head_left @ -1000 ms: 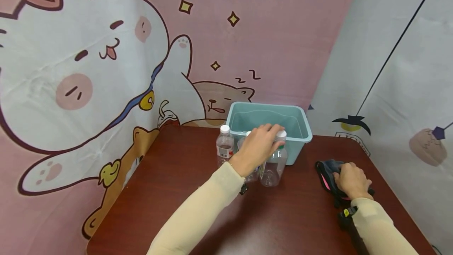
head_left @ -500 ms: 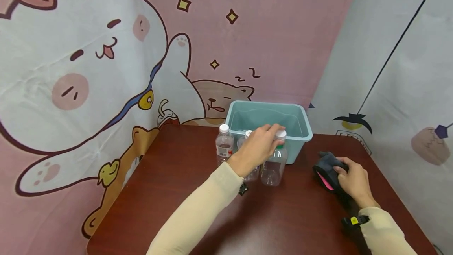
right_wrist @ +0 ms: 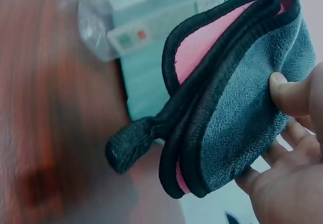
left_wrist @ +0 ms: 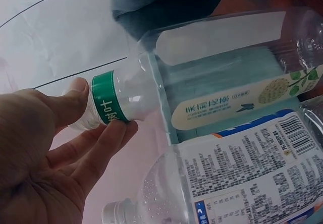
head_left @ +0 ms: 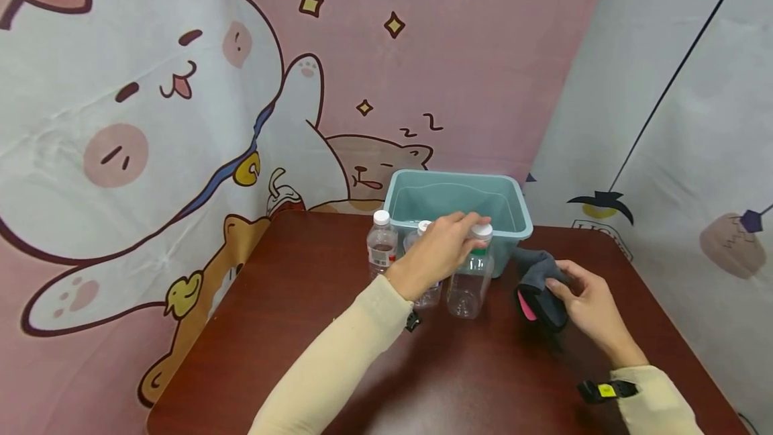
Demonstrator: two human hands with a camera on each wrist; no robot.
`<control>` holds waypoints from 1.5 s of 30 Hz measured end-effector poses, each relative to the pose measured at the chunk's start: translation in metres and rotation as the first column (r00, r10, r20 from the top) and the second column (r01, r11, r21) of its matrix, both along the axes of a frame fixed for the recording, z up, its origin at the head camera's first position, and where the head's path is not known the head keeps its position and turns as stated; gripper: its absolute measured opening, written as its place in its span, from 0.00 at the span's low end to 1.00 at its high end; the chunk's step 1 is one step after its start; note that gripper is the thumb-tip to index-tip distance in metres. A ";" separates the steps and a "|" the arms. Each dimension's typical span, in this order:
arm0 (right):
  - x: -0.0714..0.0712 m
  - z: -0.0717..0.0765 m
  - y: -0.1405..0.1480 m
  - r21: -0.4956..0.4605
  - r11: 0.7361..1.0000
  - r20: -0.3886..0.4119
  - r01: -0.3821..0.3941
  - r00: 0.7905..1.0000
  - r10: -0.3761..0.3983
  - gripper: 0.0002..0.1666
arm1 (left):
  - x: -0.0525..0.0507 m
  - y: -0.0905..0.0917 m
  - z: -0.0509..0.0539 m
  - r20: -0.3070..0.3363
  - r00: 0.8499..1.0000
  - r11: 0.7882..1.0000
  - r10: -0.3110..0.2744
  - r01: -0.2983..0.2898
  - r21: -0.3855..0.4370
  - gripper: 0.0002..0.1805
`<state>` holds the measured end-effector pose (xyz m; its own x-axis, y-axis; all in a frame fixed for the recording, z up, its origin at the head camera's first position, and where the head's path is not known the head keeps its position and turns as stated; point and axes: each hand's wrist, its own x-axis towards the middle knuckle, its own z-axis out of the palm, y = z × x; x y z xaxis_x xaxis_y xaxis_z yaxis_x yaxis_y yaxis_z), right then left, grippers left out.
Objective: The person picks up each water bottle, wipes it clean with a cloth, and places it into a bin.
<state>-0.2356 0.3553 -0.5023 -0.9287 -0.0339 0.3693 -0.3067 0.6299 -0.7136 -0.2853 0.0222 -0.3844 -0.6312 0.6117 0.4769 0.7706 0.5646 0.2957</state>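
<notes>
My left hand (head_left: 437, 247) grips a clear plastic bottle (head_left: 468, 294) by its top, which has a white cap and a green neck band. In the left wrist view, thumb and fingers close around that neck, and a patterned label runs down the bottle (left_wrist: 290, 89). Behind my left forearm and hand stands a second bottle (head_left: 430, 297), partly hidden; its printed label (left_wrist: 242, 168) shows in the left wrist view. My right hand (head_left: 594, 311) pinches a folded grey cloth (head_left: 539, 280) with pink lining, black edging and a hanging loop (right_wrist: 128, 146), held above the table.
A light blue plastic bin (head_left: 504, 262) stands right behind the bottles, against the printed backdrop. Another clear bottle (head_left: 382, 250) with a white cap is upright at the left of the group. The dark red-brown table (head_left: 290, 327) extends toward me.
My right hand has picked the grey cloth up off the table and carried it left, toward the bottle and the bin. The left hand has stayed on the bottle's top.
</notes>
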 end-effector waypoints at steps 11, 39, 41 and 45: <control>-0.005 0.028 -0.043 -0.041 0.996 -0.062 -0.085 0.995 0.082 0.19 | 0.003 -0.001 0.005 0.047 0.998 0.999 -0.048 0.048 0.000 0.24; -0.016 0.039 -0.074 -0.055 0.975 -0.096 -0.214 0.973 0.208 0.25 | 0.004 -0.001 0.007 0.108 0.992 0.997 -0.069 0.072 -0.032 0.23; -0.015 0.036 -0.070 -0.033 0.980 -0.110 -0.196 0.975 0.192 0.22 | 0.004 -0.001 0.008 0.111 0.992 0.996 -0.066 0.071 -0.045 0.23; -0.017 0.023 -0.063 0.042 0.982 -0.106 -0.183 0.977 0.187 0.17 | 0.005 -0.001 0.008 0.122 0.991 0.996 -0.062 0.069 -0.053 0.23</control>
<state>-0.2522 0.2925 -0.4793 -0.8593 -0.2148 0.4642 -0.4952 0.5766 -0.6499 -0.2802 0.0216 -0.3769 -0.6396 0.6778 0.3627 0.7672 0.5328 0.3572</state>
